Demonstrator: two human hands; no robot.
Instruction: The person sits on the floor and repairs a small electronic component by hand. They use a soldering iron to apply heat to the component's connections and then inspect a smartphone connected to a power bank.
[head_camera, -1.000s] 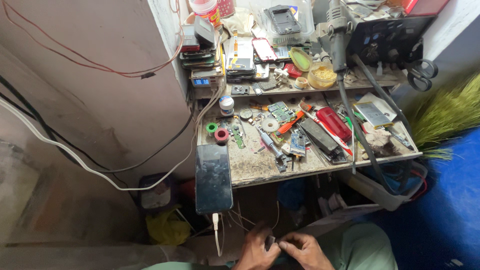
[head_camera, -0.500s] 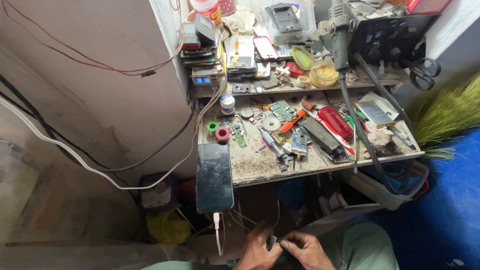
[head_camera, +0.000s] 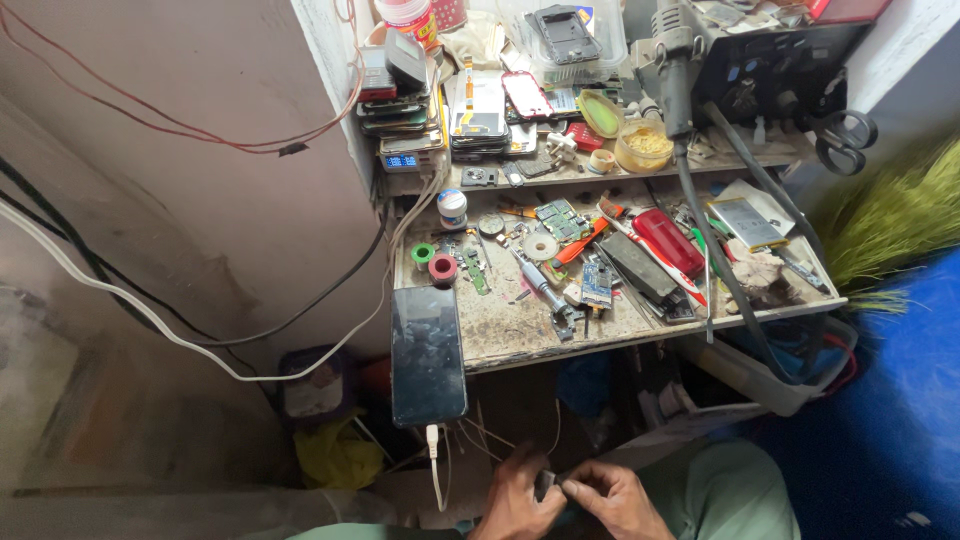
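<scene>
Unmoved since earlier: left hand (head_camera: 518, 497) and right hand (head_camera: 612, 500), both pinching a small dark part (head_camera: 545, 484) below the bench's (head_camera: 520, 335) front edge; work unfinished.

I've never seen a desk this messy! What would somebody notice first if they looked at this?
First, the black phone hanging over the front edge of the cluttered workbench, with a white cable plugged into its bottom end. Below it, at the picture's bottom edge, the left hand and right hand pinch a small dark part between them. Farther back on the bench lies a bright red case.
</scene>
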